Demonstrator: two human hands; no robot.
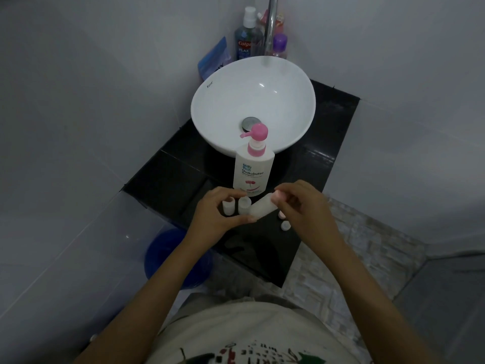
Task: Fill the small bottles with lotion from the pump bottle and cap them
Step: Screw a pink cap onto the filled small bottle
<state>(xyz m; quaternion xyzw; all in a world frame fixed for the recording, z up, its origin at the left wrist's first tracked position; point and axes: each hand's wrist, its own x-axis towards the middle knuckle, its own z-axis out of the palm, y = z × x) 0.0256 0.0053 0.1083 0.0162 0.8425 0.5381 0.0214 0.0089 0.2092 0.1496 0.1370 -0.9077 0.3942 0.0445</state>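
Observation:
A white pump bottle (253,169) with a pink pump stands on the black counter in front of the basin. My left hand (217,215) grips the lower end of a small translucent bottle (262,209) that is tilted, neck up to the right. My right hand (301,208) pinches the cap on that bottle's neck with thumb and fingers. Two more small bottles (227,206) (244,205) stand upright without caps just behind my left hand. Two loose caps (285,226) (281,214) lie on the counter under my right hand.
A white round basin (217,101) sits on the black counter (168,179), with a chrome tap (271,27) and several toiletry bottles (245,40) behind it. A blue bucket (168,256) stands on the floor to the left. Walls close in on both sides.

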